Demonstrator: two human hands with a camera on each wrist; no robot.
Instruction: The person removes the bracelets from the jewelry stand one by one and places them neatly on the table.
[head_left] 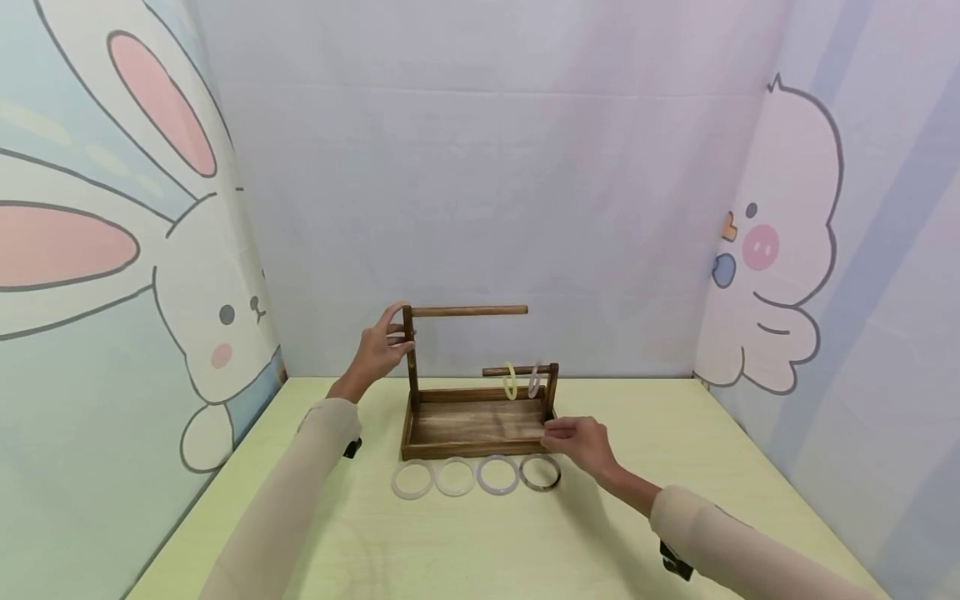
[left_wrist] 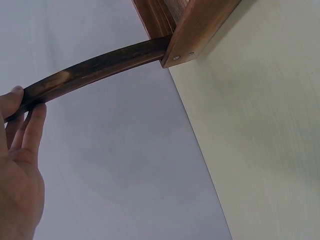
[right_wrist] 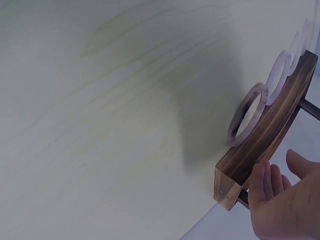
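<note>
A brown wooden jewelry stand has a tray base, a tall left post with a long top bar, and a short right post with a lower bar. My left hand grips the tall post near its top, thumb on one side and fingers on the other. A yellow bangle and a pale lilac bangle hang from the lower bar. My right hand is at the tray's front right corner, its fingers nearly straight and the thumb apart, with nothing between them.
Along the tray's front edge, several bangles lie in a row on the pale table: a dark-mottled bangle at the right end, a white bangle beside it, and paler ones leftward. A grey backdrop stands behind.
</note>
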